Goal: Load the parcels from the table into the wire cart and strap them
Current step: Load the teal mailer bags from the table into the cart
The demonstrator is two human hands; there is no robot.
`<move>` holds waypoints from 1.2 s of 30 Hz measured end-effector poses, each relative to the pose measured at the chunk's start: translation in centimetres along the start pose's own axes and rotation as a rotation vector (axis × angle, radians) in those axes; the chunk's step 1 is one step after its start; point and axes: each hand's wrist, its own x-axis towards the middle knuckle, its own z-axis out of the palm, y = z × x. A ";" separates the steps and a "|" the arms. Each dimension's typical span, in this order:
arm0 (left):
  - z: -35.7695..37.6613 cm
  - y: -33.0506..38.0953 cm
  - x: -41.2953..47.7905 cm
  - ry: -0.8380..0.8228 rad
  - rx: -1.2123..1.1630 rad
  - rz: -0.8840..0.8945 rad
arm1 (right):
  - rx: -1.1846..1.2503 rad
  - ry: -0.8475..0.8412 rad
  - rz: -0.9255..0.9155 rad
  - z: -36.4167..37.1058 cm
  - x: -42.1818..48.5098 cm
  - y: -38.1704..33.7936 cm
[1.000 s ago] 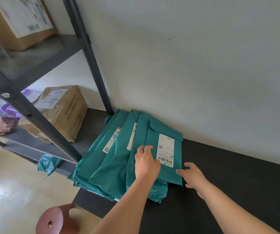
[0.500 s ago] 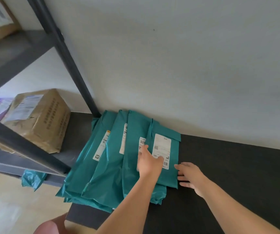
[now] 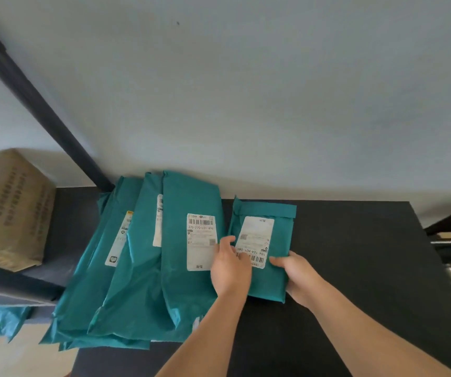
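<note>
A small teal mailer parcel (image 3: 269, 232) with a white label lies on the black table (image 3: 355, 254), just right of the pile. My left hand (image 3: 229, 268) grips its left edge, fingers on the label. My right hand (image 3: 297, 276) holds its lower right corner, thumb on top. Left of it, several larger teal mailers (image 3: 148, 262) lie overlapped in a fan, each with a white barcode label, their lower ends hanging over the table's front edge. No wire cart is in view.
A dark metal shelf post (image 3: 41, 104) slants up at the left. A brown cardboard box (image 3: 9, 210) sits on the shelf beside the table. A scrap of teal plastic (image 3: 1, 322) hangs below it. The pale wall stands directly behind the table.
The small parcel has slid right, off the top of the pile, onto bare table. My right hand went from flat beside it to gripping its corner. The view has shifted to the right.
</note>
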 end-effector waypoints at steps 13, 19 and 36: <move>7.8 4.8 -7.1 -0.176 0.024 0.136 | 0.131 0.272 -0.013 -14.7 -7.6 0.6; 13.7 6.0 -14.1 -0.501 -0.137 -0.013 | 0.184 0.356 -0.016 -23.3 -13.2 3.5; 29.3 10.2 -36.0 -0.693 0.009 0.190 | 0.424 0.571 -0.104 -47.0 -25.0 13.0</move>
